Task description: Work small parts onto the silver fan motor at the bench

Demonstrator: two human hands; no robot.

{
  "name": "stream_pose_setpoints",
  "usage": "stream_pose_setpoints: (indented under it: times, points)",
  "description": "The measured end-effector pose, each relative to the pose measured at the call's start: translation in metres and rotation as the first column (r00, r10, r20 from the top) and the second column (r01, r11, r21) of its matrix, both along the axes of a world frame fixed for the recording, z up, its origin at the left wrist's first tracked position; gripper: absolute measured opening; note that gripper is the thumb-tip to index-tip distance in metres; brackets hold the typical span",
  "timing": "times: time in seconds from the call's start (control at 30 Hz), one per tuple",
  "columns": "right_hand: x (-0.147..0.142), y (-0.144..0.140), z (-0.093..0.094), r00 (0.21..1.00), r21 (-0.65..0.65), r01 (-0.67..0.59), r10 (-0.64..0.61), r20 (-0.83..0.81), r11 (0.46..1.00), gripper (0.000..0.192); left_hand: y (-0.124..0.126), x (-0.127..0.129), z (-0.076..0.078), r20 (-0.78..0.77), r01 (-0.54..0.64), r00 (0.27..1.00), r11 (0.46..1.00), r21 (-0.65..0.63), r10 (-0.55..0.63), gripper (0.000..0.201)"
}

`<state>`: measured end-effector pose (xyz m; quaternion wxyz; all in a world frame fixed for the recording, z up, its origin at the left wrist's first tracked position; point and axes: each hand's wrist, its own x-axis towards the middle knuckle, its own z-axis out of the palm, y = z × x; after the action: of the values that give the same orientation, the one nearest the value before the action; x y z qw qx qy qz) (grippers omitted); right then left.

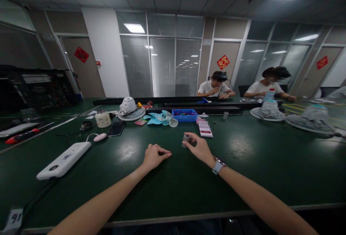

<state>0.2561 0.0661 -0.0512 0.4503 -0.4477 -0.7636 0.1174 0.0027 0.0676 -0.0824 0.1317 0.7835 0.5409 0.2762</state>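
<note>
Between the thumb and fingers of my right hand (pixel 200 148) is a small grey metal-looking cylinder (pixel 185 141), held upright at the tabletop; its exact kind does not show. My left hand (pixel 156 156) rests low over the green table (pixel 162 191), to the left of the cylinder. Its thumb and index fingertip are pressed together in a pinch, and anything between them is too small to make out. Beyond my right hand lies a white and pink booklet or box (pixel 205 129). A blue basket (pixel 185 116) holding small parts stands farther back.
Light-blue fan blades (pixel 160 118) and a white fan housing (pixel 129 107) sit behind my hands. On the left are a white power bank (pixel 65 160), a phone (pixel 116 128) and a cream jar (pixel 103 119). Two people (pixel 216 85) work across the table beside more fan parts (pixel 267 110).
</note>
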Motion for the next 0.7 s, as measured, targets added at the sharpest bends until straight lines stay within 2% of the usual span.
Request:
stream_pose_setpoints:
  times: [0.1, 0.2, 0.3, 0.4, 0.53, 0.63, 0.7]
  points:
    - [0.045, 0.027, 0.007, 0.964, 0.079, 0.266, -0.266, -0.003, 0.961, 0.042, 0.0, -0.001, 0.001, -0.027, -0.002, 1.0, 1.0, -0.002, 0.002, 0.029]
    - [0.099, 0.055, 0.005, 0.857, 0.125, 0.512, -0.515, -0.013, 0.85, 0.043, -0.001, -0.001, 0.001, -0.017, 0.008, 1.0, 1.0, 0.004, -0.008, 0.029]
    - [0.146, 0.075, -0.007, 0.736, 0.137, 0.67, -0.677, 0.004, 0.73, 0.042, 0.0, -0.001, -0.001, -0.011, 0.007, 1.0, 1.0, 0.009, -0.007, 0.028]
    - [0.175, 0.087, -0.022, 0.687, 0.141, 0.713, -0.725, 0.057, 0.687, 0.041, 0.003, -0.001, -0.005, -0.024, 0.003, 1.0, 1.0, 0.014, -0.003, 0.029]
    - [0.189, 0.094, -0.035, 0.696, 0.064, 0.707, -0.709, 0.114, 0.705, 0.04, 0.004, -0.002, -0.005, -0.036, 0.008, 0.999, 1.0, 0.011, -0.008, 0.032]
    - [0.187, 0.094, -0.034, 0.69, 0.007, 0.717, -0.71, 0.137, 0.697, 0.044, 0.002, -0.001, -0.002, -0.01, -0.001, 1.0, 1.0, 0.002, 0.001, 0.039]
    - [0.178, 0.09, -0.027, 0.657, 0.071, 0.742, -0.744, 0.124, 0.667, 0.053, 0.001, 0.0, -0.001, 0.033, -0.035, 0.999, 0.999, 0.008, 0.034, 0.042]
